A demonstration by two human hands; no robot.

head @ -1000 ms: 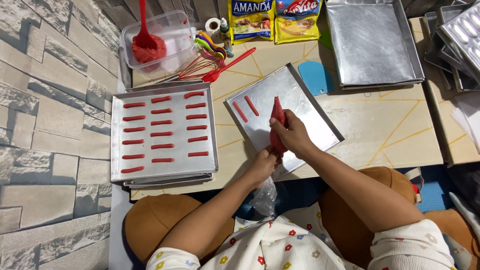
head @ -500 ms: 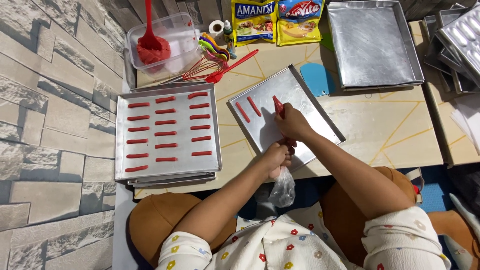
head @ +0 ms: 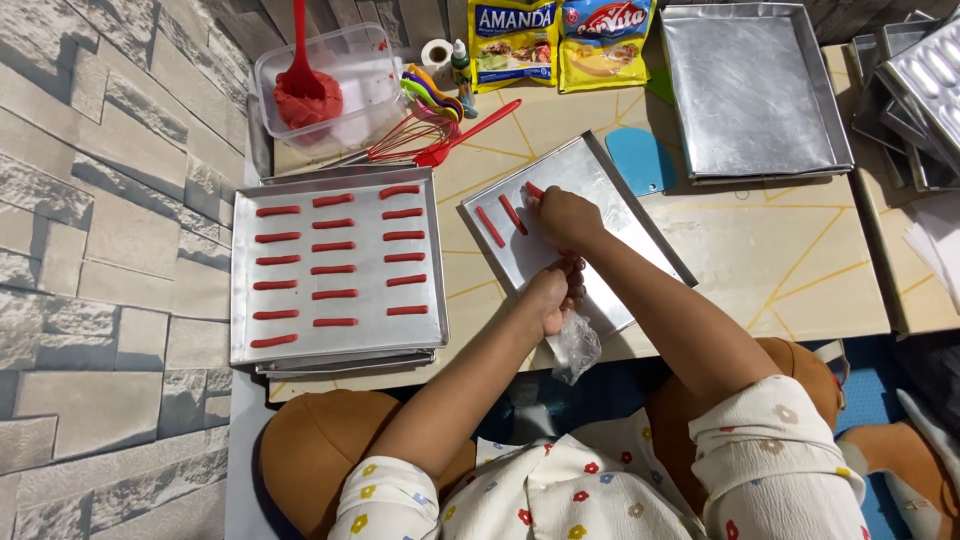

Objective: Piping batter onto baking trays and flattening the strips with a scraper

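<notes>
My right hand (head: 566,216) squeezes the front of a piping bag, its tip pressed to a tilted metal tray (head: 610,180) where a short red strip (head: 534,188) begins. Two finished red dough strips (head: 500,220) lie just left of it. My left hand (head: 550,296) grips the twisted rear of the piping bag (head: 575,346), whose clear plastic tail hangs over the table edge. A second tray (head: 240,300) to the left holds several rows of red strips.
A clear tub (head: 370,60) with red dough and a red spatula stands at the back left, beside a whisk (head: 400,140) and coloured spoons. Two yellow packets (head: 560,35), a blue scraper (head: 640,160), an empty deep tray (head: 750,90) and stacked moulds (head: 915,90) lie behind and right.
Both hands have moved with the piping bag towards the far end of the tilted tray. A new red strip has started beside the two laid ones.
</notes>
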